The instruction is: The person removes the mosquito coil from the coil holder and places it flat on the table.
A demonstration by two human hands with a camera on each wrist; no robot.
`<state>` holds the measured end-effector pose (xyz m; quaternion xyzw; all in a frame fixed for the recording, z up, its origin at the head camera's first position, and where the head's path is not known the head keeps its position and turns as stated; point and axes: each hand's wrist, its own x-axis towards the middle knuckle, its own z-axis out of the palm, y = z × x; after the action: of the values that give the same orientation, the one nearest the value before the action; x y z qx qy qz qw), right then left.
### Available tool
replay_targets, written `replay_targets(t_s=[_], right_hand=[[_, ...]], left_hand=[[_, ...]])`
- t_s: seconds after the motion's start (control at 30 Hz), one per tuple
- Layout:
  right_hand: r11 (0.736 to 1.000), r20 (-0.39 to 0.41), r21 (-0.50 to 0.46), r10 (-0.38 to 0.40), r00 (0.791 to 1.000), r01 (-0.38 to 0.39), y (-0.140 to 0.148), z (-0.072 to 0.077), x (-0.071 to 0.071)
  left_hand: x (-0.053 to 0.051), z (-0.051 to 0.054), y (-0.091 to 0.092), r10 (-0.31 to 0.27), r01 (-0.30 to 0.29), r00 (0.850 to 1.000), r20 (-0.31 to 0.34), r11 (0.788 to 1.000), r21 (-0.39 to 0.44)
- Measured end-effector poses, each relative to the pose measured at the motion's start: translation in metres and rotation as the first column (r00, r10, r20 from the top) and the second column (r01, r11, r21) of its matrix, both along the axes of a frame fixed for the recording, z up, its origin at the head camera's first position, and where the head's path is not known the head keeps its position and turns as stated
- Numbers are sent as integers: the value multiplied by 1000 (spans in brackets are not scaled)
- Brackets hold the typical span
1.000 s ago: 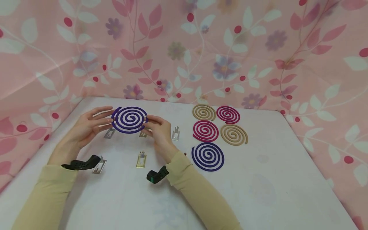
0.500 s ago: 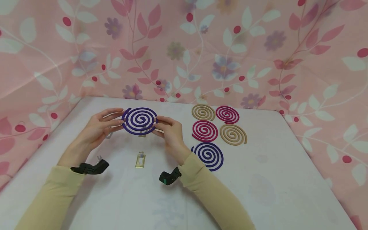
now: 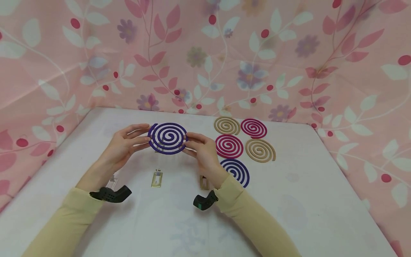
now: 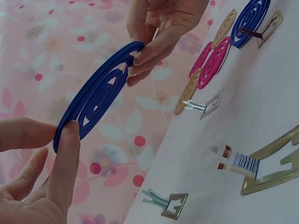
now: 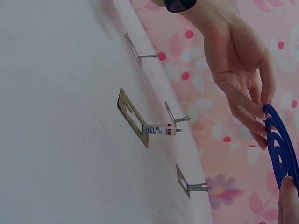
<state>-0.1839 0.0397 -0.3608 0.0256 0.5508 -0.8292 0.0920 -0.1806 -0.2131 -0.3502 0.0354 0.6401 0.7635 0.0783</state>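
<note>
A blue-purple mosquito coil is held up over the far left of the table, lying flat-on to the head view. My left hand pinches its left edge, and my right hand pinches the opposite edge. Seen edge-on in the left wrist view, the coil is tilted between thumb and fingers. Below it, partly covered by the spiral, is a metal coil stand with upright prongs. Nearer me lies a gold-coloured stand. Another stand is partly hidden by my right wrist.
To the right lie tan coils, magenta coils and another blue-purple coil, partly covered by my right arm. A further stand shows beside my left wrist. The white table backs onto a pink floral cloth.
Both hands have carried the blue-purple coil to the right and slightly nearer me. My right forearm now covers part of the blue-purple coil on the table.
</note>
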Motion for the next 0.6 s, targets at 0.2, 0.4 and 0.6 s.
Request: replay_targets(t_s=[0.2,0.4,0.6], right_hand=[[998,7,59,-6,1000,5,15,0,3],[995,-5,99,7,1000,-7,31,-3,6],[990,-17,136,30,999,-28,44,-6,7]], left_hand=[[3,-5,14,8,-7,1000,16,999,-48],[8,-6,29,15,-13,1000,23,996,-83],[11,-9,39,2,0,1000,31,998,-70]])
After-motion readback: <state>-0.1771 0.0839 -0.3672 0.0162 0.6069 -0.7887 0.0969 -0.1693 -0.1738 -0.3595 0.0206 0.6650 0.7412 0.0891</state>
